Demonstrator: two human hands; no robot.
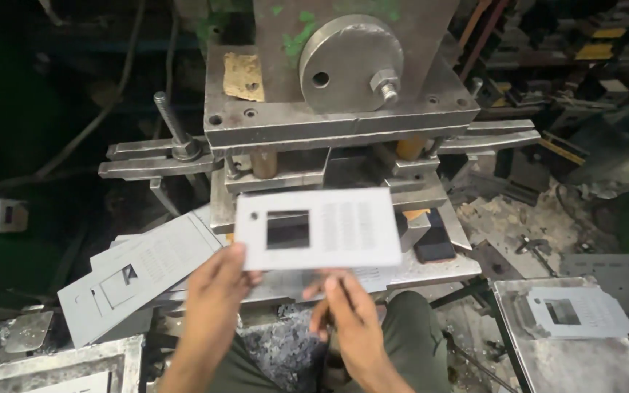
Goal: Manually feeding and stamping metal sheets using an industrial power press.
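My left hand [216,295] pinches the lower left corner of a flat grey sheet-metal plate [343,227] with a square cut-out, a small round hole and rows of fine slots. The plate is held level in front of a heavy press die [329,109]. My right hand [351,320] is under the plate's lower edge, its fingers curled near the plate; whether it touches is hidden.
A stack of similar grey plates [136,273] lies fanned out to the left. Another punched plate [576,311] rests on a metal table [598,364] at the right. A dark phone [434,244] lies on the press bed. Metal scrap [282,349] sits between my knees.
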